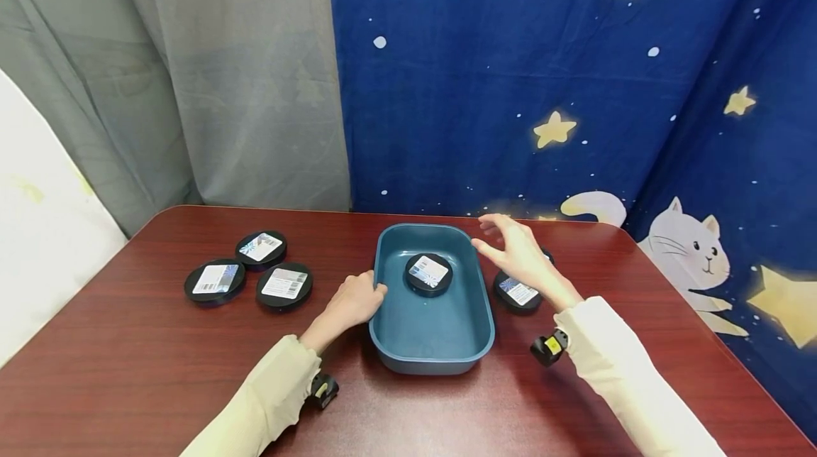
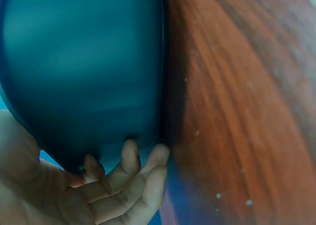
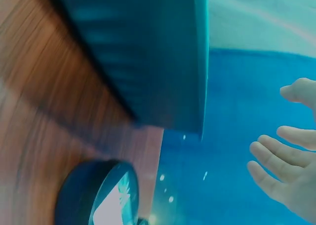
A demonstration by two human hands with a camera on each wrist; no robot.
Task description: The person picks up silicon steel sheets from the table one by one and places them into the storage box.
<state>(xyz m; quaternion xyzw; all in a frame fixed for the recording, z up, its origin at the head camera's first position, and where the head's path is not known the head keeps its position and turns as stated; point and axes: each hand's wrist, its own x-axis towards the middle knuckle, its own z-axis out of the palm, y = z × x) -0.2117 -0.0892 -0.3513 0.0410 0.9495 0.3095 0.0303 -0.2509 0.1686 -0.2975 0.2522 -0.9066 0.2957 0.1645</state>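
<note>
A teal rectangular bin (image 1: 429,359) stands on the table, with a round flat black container (image 1: 429,274) with a white label lying in it. My left hand (image 1: 354,299) grips the bin's left rim; in the left wrist view its fingers lie against the outer wall (image 2: 84,62). Above and just beyond the right rim hovers my right hand (image 1: 515,251), fingers spread and holding nothing. Below it, beside the bin, sits another labelled black container (image 1: 518,294). Behind that one, a further dark round edge (image 1: 547,256) is mostly hidden by the right hand.
Left of the bin, three more labelled black containers lie close together: one at the back (image 1: 261,250), one at the left (image 1: 215,281) and one nearer the bin (image 1: 284,287). Grey and blue curtains (image 1: 447,88) hang behind the reddish-brown table (image 1: 115,386).
</note>
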